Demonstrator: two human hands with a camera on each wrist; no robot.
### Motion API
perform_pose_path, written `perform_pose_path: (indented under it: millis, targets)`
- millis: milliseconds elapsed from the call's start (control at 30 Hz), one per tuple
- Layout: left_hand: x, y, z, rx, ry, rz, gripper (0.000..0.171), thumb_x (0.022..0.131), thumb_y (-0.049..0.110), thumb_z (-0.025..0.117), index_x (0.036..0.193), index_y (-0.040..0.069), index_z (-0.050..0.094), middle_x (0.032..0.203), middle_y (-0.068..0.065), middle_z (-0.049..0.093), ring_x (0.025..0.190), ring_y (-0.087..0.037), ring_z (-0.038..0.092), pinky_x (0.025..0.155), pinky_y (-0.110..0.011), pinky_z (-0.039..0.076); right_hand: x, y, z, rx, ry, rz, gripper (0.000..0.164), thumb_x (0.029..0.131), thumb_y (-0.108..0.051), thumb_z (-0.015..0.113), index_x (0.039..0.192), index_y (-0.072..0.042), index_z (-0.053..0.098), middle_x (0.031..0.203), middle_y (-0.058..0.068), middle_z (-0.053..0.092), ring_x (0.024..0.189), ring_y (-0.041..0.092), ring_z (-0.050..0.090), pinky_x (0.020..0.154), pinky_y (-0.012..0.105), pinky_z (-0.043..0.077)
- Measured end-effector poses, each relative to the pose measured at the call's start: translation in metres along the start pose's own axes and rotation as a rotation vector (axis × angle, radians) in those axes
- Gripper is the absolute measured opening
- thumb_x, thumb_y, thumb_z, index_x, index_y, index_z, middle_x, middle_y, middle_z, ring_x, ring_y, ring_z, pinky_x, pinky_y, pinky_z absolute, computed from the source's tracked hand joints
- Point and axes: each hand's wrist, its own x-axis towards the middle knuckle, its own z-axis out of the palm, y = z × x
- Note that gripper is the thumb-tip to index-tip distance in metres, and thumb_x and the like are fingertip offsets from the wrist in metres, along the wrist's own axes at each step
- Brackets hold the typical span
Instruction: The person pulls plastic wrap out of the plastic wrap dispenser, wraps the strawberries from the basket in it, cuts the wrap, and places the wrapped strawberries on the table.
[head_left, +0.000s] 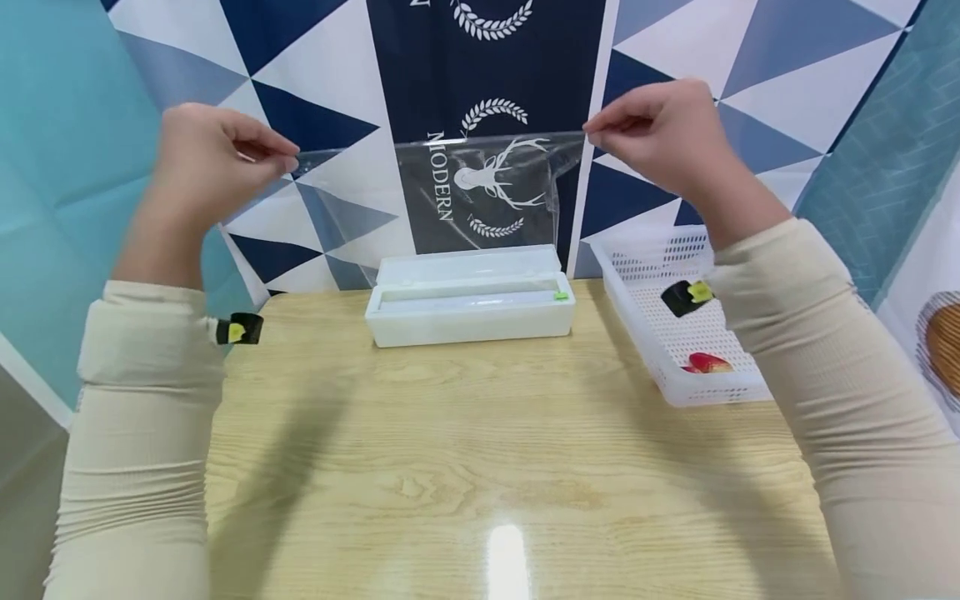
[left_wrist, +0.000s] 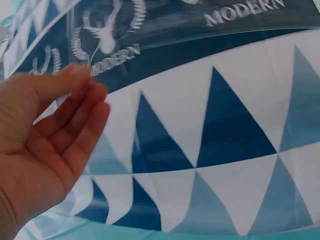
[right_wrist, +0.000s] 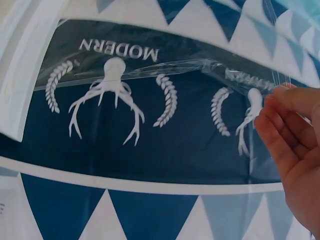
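Left hand (head_left: 212,158) and right hand (head_left: 663,133), each grip pinched on clear film (head_left: 435,196) up top; white box (head_left: 472,327) mid-frame, right sleeve (head_left: 840,333) kinda blocking the basket (head_left: 705,390) at right.

The right hand (right_wrist: 300,150) reaches in from the right edge, thumb and fingertips pinching clear film (right_wrist: 210,62). From that grip the film stretches leftward, wrinkled along its edge, over a patterned backdrop. There a dark blue band (right_wrist: 190,160) bears 2 white deer heads (right_wrist: 114,70), antlers pointing down, with leafy sprigs (right_wrist: 167,100) and the upside-down word MODERN (right_wrist: 119,48). Triangles (right_wrist: 60,210) in blue and white run above and below. A white straight-edged object (right_wrist: 32,60) fills the upper left, cut off.
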Motion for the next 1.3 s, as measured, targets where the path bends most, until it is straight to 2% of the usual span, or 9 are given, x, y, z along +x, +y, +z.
perform_pose_path:
  millis: [167,267,433,533,633,833,967,1133,1300]
  targets:
    - [-0.032,-0.009,-0.01,-0.162,-0.105,0.057,0.024,0.085,0.021,0.076,0.098,0.001,0.075,0.079,0.013,0.068,0.071,0.001,0.064,0.064,-0.008,0.049,-0.031,-0.005,-0.01,0.114,0.007,-0.066,0.013,0.087,-0.01,0.073,0.099,-0.004,0.077,0.086,-0.01,0.068,0.073,-0.002,0.06,0.07,0.008,0.046]
    - [-0.05,-0.017,-0.012,-0.237,-0.164,0.129,0.015,0.082,0.013,0.08,0.092,0.002,0.076,0.077,0.01,0.07,0.07,-0.003,0.065,0.063,-0.01,0.049,-0.05,-0.007,-0.014,0.261,-0.034,-0.172,0.011,0.083,0.003,0.073,0.094,0.002,0.074,0.083,-0.011,0.068,0.075,0.003,0.063,0.071,0.01,0.048]
    - [-0.073,-0.03,-0.002,-0.293,-0.301,0.405,0.014,0.077,-0.002,0.08,0.082,0.01,0.077,0.087,0.002,0.073,0.084,-0.006,0.065,0.072,-0.012,0.05,-0.081,-0.001,-0.009,0.581,-0.225,-0.367,0.017,0.079,0.019,0.065,0.089,0.006,0.068,0.089,0.01,0.067,0.085,0.016,0.06,0.079,0.017,0.05]
    - [-0.083,-0.034,0.016,-0.319,-0.414,0.53,0.02,0.076,-0.003,0.08,0.079,0.016,0.075,0.092,0.005,0.072,0.09,-0.006,0.064,0.078,-0.014,0.049,-0.102,0.001,0.0,0.662,-0.349,-0.4,0.023,0.08,0.018,0.062,0.092,-0.001,0.068,0.092,0.01,0.064,0.09,0.017,0.057,0.083,0.021,0.05]
    - [-0.093,-0.034,0.04,-0.353,-0.574,0.525,0.017,0.078,0.002,0.08,0.079,0.018,0.074,0.087,0.009,0.07,0.085,-0.008,0.064,0.078,-0.019,0.051,-0.122,0.004,0.012,0.663,-0.448,-0.416,0.03,0.081,0.016,0.061,0.093,-0.01,0.066,0.088,0.003,0.063,0.083,0.015,0.056,0.076,0.023,0.05]
    - [-0.113,-0.032,0.089,-0.386,-0.852,0.377,0.013,0.08,0.001,0.077,0.075,0.012,0.071,0.074,0.008,0.066,0.074,-0.011,0.067,0.076,-0.029,0.057,-0.156,0.011,0.039,0.598,-0.625,-0.393,0.034,0.08,0.012,0.062,0.089,-0.021,0.061,0.083,-0.012,0.058,0.076,0.01,0.057,0.068,0.027,0.051]
    - [-0.128,-0.033,0.115,-0.324,-0.9,0.383,0.019,0.078,-0.002,0.076,0.071,0.014,0.069,0.07,0.011,0.063,0.071,-0.006,0.064,0.073,-0.029,0.057,-0.172,0.016,0.059,0.566,-0.724,-0.372,0.031,0.078,0.01,0.061,0.086,-0.021,0.061,0.081,-0.012,0.056,0.076,0.009,0.056,0.068,0.027,0.052]
    - [-0.148,-0.034,0.142,-0.207,-0.901,0.488,0.021,0.073,-0.005,0.075,0.067,0.015,0.069,0.067,0.015,0.061,0.066,-0.003,0.059,0.067,-0.027,0.055,-0.19,0.018,0.083,0.487,-0.868,-0.359,0.027,0.072,0.009,0.057,0.078,-0.018,0.057,0.075,-0.013,0.052,0.072,0.007,0.055,0.066,0.026,0.052]
    - [-0.167,-0.035,0.161,-0.127,-0.897,0.532,0.028,0.066,-0.015,0.067,0.063,0.013,0.068,0.064,0.014,0.058,0.06,0.0,0.051,0.058,-0.019,0.047,-0.207,0.017,0.101,0.418,-1.009,-0.378,0.028,0.067,0.011,0.054,0.069,-0.017,0.054,0.066,-0.013,0.046,0.063,-0.001,0.045,0.056,0.018,0.044]
